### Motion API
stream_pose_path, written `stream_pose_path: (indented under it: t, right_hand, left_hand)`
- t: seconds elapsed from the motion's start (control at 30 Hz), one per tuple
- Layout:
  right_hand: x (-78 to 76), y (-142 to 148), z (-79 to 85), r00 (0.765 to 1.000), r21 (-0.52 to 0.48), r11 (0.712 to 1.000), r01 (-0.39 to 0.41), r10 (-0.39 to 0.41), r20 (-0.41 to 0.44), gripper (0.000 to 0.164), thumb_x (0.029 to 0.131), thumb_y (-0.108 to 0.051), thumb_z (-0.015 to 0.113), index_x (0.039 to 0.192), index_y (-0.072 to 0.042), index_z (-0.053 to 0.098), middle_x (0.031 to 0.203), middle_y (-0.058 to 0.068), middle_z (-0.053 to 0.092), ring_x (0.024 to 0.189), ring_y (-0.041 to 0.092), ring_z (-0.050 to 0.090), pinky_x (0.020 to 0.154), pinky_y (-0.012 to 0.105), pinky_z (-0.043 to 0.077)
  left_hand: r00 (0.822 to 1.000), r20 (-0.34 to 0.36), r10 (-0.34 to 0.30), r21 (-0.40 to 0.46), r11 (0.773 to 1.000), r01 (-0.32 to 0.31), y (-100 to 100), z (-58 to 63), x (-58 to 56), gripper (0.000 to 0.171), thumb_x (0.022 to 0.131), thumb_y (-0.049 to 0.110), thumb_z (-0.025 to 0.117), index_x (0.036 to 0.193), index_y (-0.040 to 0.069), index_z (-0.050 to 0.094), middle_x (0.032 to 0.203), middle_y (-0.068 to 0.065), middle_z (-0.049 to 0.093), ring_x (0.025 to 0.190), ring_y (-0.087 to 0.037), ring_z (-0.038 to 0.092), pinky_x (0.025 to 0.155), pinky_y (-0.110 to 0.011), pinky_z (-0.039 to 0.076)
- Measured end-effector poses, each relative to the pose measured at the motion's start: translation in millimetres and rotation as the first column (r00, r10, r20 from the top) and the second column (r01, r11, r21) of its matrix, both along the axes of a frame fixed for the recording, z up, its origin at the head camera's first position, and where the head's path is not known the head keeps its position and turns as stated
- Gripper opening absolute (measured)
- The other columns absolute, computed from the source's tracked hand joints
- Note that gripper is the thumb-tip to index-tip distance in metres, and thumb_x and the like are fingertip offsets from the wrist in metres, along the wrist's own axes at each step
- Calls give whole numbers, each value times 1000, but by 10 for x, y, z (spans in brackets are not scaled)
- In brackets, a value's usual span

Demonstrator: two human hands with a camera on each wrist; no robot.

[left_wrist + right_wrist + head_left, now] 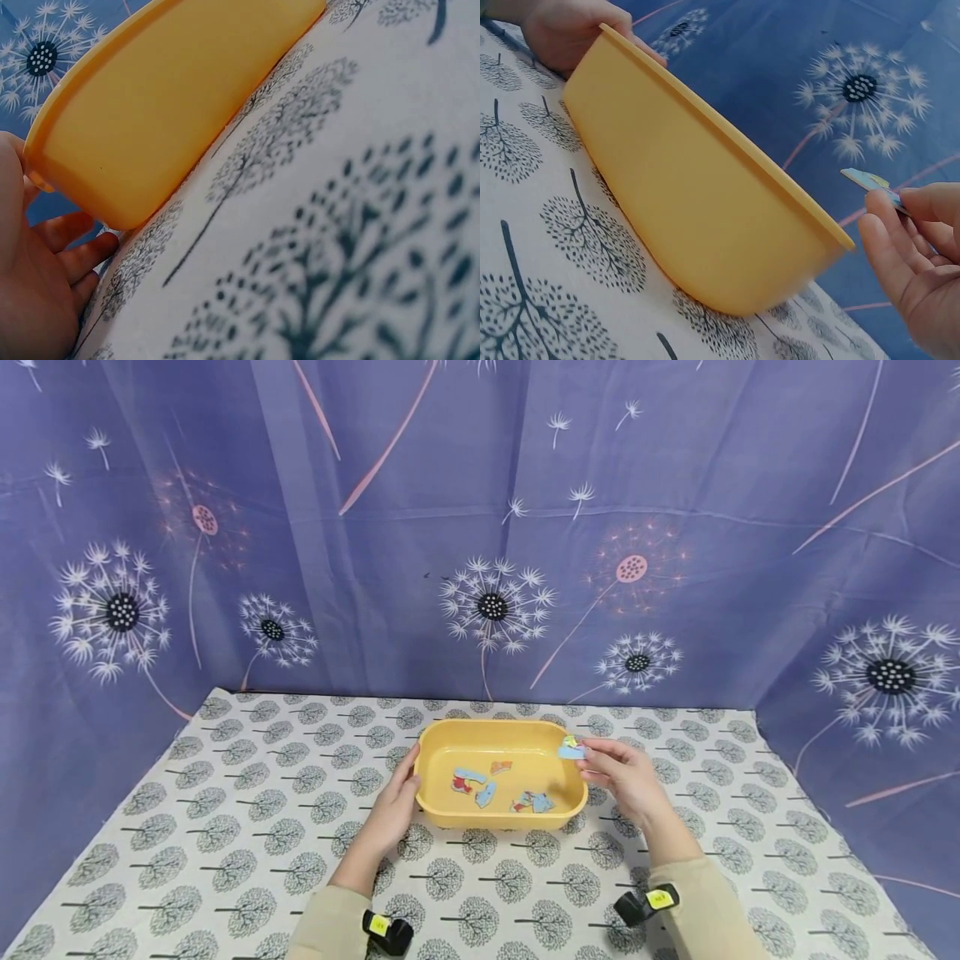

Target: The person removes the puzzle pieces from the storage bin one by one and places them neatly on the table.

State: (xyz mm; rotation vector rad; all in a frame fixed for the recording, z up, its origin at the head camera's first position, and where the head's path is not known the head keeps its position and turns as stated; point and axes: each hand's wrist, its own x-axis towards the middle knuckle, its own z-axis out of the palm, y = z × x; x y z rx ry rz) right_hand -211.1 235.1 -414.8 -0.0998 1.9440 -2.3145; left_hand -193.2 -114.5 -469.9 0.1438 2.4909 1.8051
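Observation:
A yellow plastic tub (491,820) stands on the patterned cloth, with several flat, colourful puzzle pieces (486,793) lying on its floor. My left hand (396,802) holds the tub's left end, thumb at the rim and fingers along the outer wall. In the left wrist view those fingers (71,236) bend close beside the tub's lower corner. My right hand (626,777) pinches one light-blue puzzle piece (572,748) with a yellow patch between thumb and fingers, near the tub's right rim. The right wrist view shows this piece (870,178) edge-on, above rim height.
White cloth (247,852) printed with grey trees covers the table. Behind it hangs a purple curtain (390,577) with dandelions. Black wrist-worn devices (390,935) sit on both sleeves.

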Motion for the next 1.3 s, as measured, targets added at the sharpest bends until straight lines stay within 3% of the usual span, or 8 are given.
stream_pose_path:
  t: [0.17,0.5,0.97,1.13,1.3]
  right_hand:
    - [27,129,-49,998,-95,994,62,-60,24,15,91,-2,58,101,-10,66,90,1,70,80,12,70,77,24,58]
    - [67,368,-134,986,-185,969,166,-158,53,13,92,-4,58,101,-9,66,90,-1,69,77,10,69,74,22,58]
    - [68,598,-246,958,-196,942,274,-250,140,12,91,-8,61,101,-10,67,85,1,72,75,10,69,75,23,58]
    - [78,657,-302,939,-161,936,312,-279,200,12,90,-10,63,101,-12,67,88,0,71,78,10,69,78,24,58]
    - [85,680,-352,934,-108,941,320,-295,200,10,89,-11,64,99,-12,66,89,0,71,79,10,69,78,23,58]
  left_hand:
    - [1000,9,-1,-3,1000,1,8,4,4,52,103,29,32,152,31,15,159,0,17,143,-34,23,115,-58,17]
    - [1000,-2,-9,-11,1000,9,19,-6,-2,52,103,28,31,152,31,15,159,-1,17,143,-35,22,114,-61,17]
    - [1000,3,-19,5,1000,19,-10,-26,-7,51,103,29,30,152,31,14,159,0,16,144,-32,20,116,-57,16]
    - [1000,4,-16,-9,1000,16,-10,-15,8,51,103,30,30,152,31,15,159,-1,17,144,-32,21,115,-58,16]
    - [1000,-6,-6,-17,1000,6,-2,-1,13,52,103,29,31,152,30,16,159,-2,17,144,-33,20,115,-59,15]
